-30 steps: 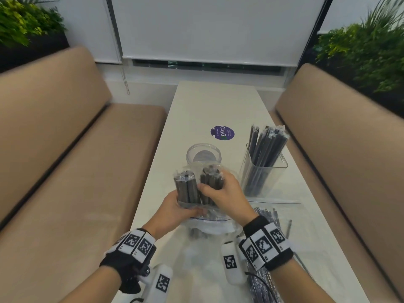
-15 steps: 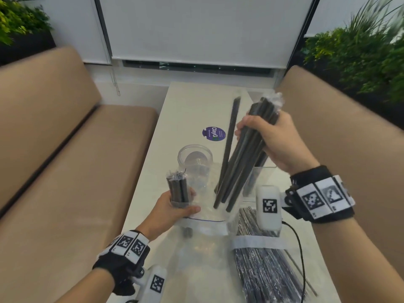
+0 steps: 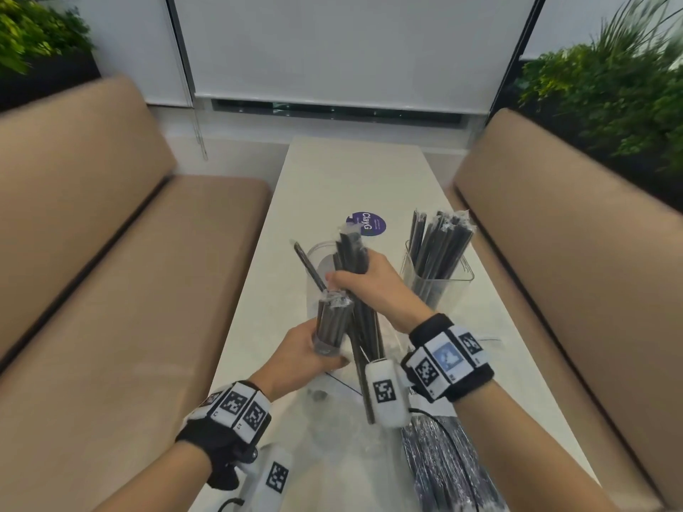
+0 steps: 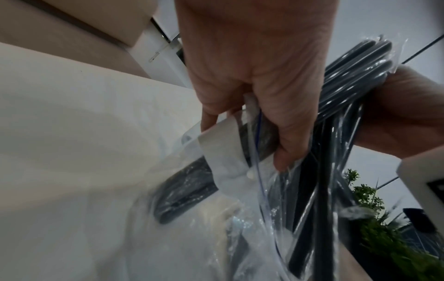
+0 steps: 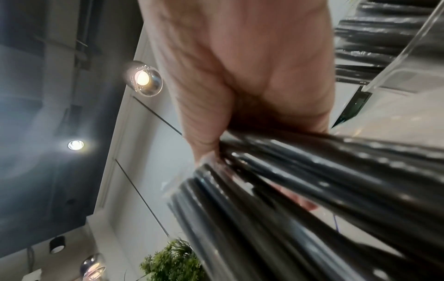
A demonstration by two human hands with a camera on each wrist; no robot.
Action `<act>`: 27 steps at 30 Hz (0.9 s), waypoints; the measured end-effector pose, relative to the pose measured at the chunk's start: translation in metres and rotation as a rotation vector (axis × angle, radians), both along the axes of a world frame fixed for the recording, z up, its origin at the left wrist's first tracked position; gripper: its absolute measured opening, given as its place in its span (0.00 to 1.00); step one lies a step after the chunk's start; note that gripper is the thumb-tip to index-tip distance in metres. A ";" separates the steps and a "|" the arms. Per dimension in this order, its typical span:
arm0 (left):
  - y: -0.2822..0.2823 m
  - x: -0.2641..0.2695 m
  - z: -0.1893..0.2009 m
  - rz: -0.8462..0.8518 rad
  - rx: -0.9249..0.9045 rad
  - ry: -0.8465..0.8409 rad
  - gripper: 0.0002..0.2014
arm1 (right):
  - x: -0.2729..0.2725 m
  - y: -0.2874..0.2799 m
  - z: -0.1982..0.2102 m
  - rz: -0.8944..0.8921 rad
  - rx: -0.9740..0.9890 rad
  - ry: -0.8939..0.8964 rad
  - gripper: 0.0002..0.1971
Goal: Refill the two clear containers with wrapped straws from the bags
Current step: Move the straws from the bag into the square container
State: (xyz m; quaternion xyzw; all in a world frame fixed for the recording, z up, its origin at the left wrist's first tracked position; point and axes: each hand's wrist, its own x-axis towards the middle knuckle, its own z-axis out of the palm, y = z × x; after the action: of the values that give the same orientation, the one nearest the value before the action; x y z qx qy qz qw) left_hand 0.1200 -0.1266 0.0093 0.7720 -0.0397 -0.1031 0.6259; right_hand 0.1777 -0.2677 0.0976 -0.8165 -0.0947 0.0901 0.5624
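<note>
My right hand [image 3: 373,286] has its fingers wrapped round a bundle of wrapped straws [image 3: 353,260] above the round container [image 3: 318,260]. My left hand [image 3: 306,354] grips the bag [image 4: 216,152] with straws inside. The square container [image 3: 436,286], at two o'clock on the worktop [image 3: 332,179], is full.

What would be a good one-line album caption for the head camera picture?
Right hand lifts wrapped straws beside a round container; left hand grips the bag.
</note>
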 end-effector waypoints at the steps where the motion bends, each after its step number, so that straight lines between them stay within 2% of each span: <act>1: 0.000 0.000 0.001 -0.005 0.021 -0.002 0.15 | 0.003 0.002 -0.003 -0.010 -0.027 0.010 0.06; 5: 0.001 -0.001 0.003 -0.007 0.096 0.011 0.17 | 0.012 0.006 -0.010 -0.036 -0.040 0.067 0.10; 9: 0.000 -0.002 0.003 -0.022 0.114 0.008 0.19 | 0.014 0.005 -0.012 -0.023 -0.033 0.129 0.07; 12: 0.003 -0.001 0.001 -0.019 0.074 0.022 0.19 | 0.011 0.000 0.001 -0.061 0.021 0.117 0.13; 15: 0.010 -0.001 0.000 0.008 -0.024 0.041 0.17 | 0.012 -0.022 0.044 -0.215 0.137 -0.072 0.15; 18: 0.016 -0.003 0.000 0.032 -0.076 0.038 0.15 | 0.015 -0.064 0.109 -0.475 0.353 -0.395 0.13; 20: 0.018 -0.005 0.000 0.033 -0.087 0.038 0.14 | 0.019 -0.092 0.143 -0.645 0.390 -0.622 0.14; 22: 0.018 -0.005 -0.001 0.024 -0.095 0.044 0.14 | 0.022 -0.109 0.157 -0.783 0.279 -0.778 0.21; 24: 0.017 -0.005 -0.004 0.020 -0.100 0.046 0.14 | 0.024 -0.110 0.152 -0.833 0.092 -0.840 0.28; 27: 0.017 -0.005 -0.007 0.025 -0.119 0.043 0.14 | 0.025 -0.094 0.123 -0.744 -0.117 -0.929 0.21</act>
State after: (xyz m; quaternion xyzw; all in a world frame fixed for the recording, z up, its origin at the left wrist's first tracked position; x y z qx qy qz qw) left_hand 0.1149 -0.1093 0.0020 0.7316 -0.0225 -0.1093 0.6726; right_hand 0.2026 -0.3620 0.2202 -0.7783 -0.0333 -0.4746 0.4097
